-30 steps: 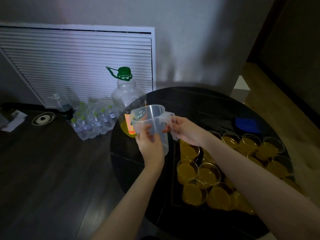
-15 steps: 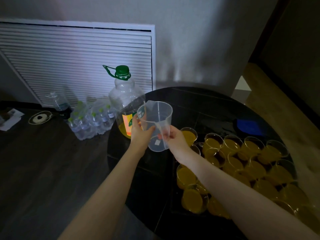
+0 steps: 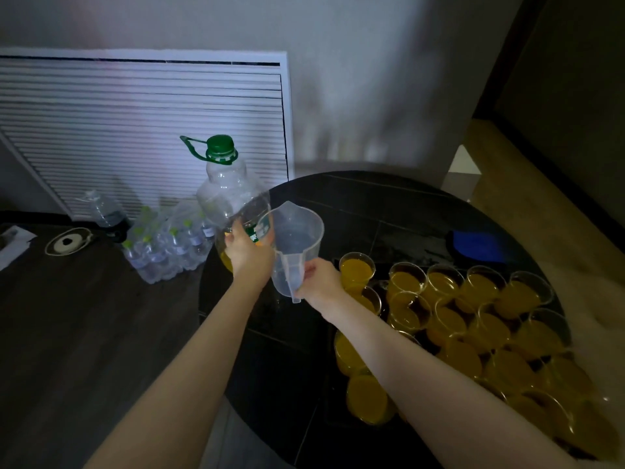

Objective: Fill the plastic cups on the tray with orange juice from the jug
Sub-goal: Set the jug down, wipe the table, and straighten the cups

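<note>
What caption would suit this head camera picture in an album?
Right hand holds an empty clear jug by its handle while left hand reaches to the big juice bottle, beside juice-filled cups.

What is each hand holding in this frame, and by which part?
The right hand grips the empty clear jug by its handle. The left hand rests on the lower body of the big juice bottle; a full grip cannot be told.

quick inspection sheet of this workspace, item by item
surface: round dark table, wet-looking patch near the blue cloth
job's things: empty clear jug; filled cups on the right; big bottle, juice low
clutter: blue cloth
grippers: right hand grips the jug handle; left hand on the big bottle
cables: nothing seen
surroundings: water bottle pack on floor, louvred panel
</note>
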